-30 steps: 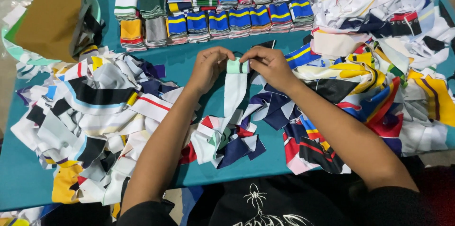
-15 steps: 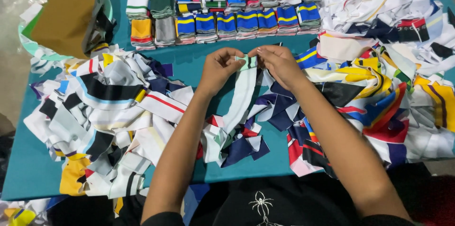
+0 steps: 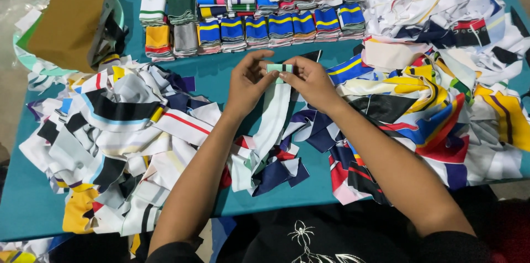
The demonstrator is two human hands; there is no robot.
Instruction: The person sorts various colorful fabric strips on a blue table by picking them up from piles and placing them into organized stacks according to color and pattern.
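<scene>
Teal table [image 3: 221,83] heaped left and right with loose striped collar strips [image 3: 121,130]; folded stacks [image 3: 248,25] in rows along the far edge. Mint basin [image 3: 118,12] at far left, holding a brown cloth bundle [image 3: 69,25]. Left hand [image 3: 248,83] and right hand [image 3: 312,81] at centre, fingers closed in pinches on the mint strip's [image 3: 274,111] folded top end, tail trailing toward the body.
</scene>
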